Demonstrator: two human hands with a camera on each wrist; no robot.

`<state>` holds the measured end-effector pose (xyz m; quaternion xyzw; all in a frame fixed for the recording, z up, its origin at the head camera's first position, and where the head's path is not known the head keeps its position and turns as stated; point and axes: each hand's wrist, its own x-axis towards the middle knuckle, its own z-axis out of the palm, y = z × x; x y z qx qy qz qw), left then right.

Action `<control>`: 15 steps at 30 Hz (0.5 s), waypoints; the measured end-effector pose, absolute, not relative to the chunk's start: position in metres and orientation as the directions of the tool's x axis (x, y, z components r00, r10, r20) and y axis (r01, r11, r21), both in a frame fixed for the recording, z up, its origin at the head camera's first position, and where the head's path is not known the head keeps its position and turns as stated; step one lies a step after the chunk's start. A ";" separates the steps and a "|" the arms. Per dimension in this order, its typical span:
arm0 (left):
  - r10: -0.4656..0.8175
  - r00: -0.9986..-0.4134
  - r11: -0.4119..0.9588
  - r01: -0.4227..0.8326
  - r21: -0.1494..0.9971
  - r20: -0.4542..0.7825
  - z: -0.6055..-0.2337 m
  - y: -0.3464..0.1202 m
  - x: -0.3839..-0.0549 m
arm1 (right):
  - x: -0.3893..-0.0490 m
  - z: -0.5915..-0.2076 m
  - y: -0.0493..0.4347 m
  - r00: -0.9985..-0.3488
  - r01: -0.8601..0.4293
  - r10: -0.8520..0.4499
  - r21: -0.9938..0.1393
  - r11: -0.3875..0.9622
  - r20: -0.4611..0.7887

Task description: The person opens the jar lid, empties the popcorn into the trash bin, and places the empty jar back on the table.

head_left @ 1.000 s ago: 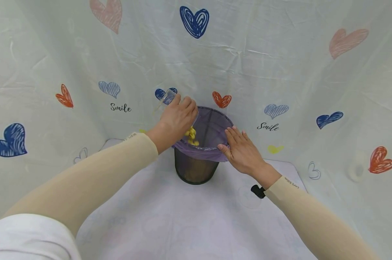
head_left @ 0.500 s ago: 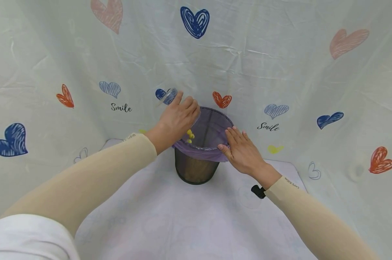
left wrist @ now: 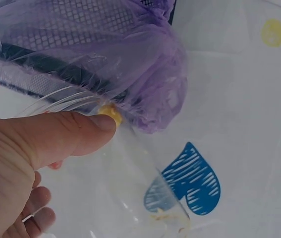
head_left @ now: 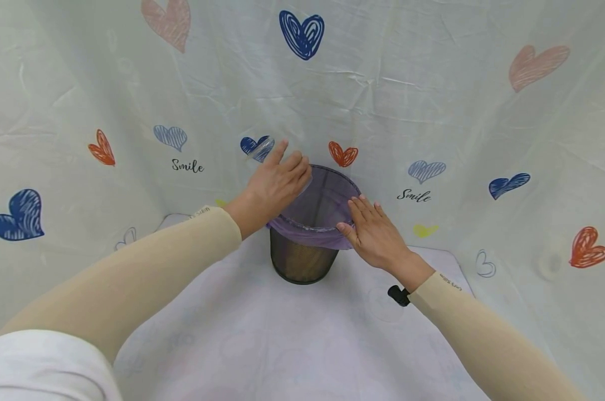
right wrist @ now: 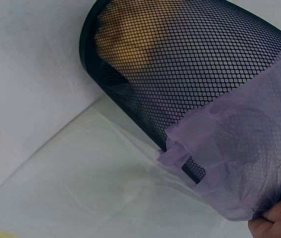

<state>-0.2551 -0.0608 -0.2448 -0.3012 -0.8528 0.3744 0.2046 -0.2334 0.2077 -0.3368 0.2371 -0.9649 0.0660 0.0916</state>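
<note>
My left hand (head_left: pixel 273 186) holds a clear plastic container (left wrist: pixel 135 183) tipped over the left side of a black mesh bin (head_left: pixel 302 262). In the left wrist view, my thumb presses on the container's rim beside a small yellow piece (left wrist: pixel 111 114), and a few pale crumbs cling to its far end. A purple bin liner (head_left: pixel 317 238) is folded over the bin's rim. Through the mesh, a yellow-brown heap (right wrist: pixel 130 37) shows at the bottom. My right hand (head_left: pixel 379 236) rests against the bin's right rim with its fingers straight.
The bin stands on a white-covered table (head_left: pixel 292 340) close to a white backdrop (head_left: pixel 408 106) printed with hearts. A black wrist mount (head_left: pixel 398 295) sits below my right wrist.
Yellow pieces that were tumbling from the container into the bin are gone from the head view. My left hand has tilted slightly further, its index finger lifting. My right hand stays put.
</note>
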 end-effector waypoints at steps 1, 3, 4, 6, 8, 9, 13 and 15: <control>0.667 -0.735 0.535 0.360 -0.764 0.120 -0.245 -0.061 -0.255 | -0.233 -0.337 0.208 -0.871 -0.469 -0.445 -0.084 0.879 0.207; 0.667 -0.736 0.534 0.361 -0.765 0.118 -0.245 -0.061 -0.255 | -0.233 -0.337 0.208 -0.872 -0.468 -0.444 -0.085 0.880 0.207; 0.669 -0.734 0.534 0.360 -0.765 0.122 -0.245 -0.061 -0.255 | -0.233 -0.337 0.208 -0.872 -0.468 -0.444 -0.085 0.880 0.207; 0.671 -0.731 0.535 0.360 -0.764 0.125 -0.246 -0.062 -0.255 | -0.233 -0.337 0.208 -0.873 -0.467 -0.442 -0.085 0.880 0.207; 0.669 -0.732 0.542 0.364 -0.757 0.128 -0.246 -0.063 -0.255 | -0.234 -0.337 0.208 -0.873 -0.465 -0.441 -0.084 0.881 0.207; 0.666 -0.735 0.549 0.366 -0.752 0.129 -0.247 -0.063 -0.255 | -0.233 -0.337 0.208 -0.874 -0.464 -0.440 -0.085 0.882 0.207; 0.656 -0.742 0.574 0.373 -0.729 0.138 -0.248 -0.065 -0.254 | -0.233 -0.338 0.208 -0.877 -0.461 -0.438 -0.091 0.882 0.199; 0.658 -0.737 0.589 0.375 -0.716 0.154 -0.249 -0.066 -0.254 | -0.233 -0.338 0.208 -0.878 -0.460 -0.437 -0.094 0.883 0.196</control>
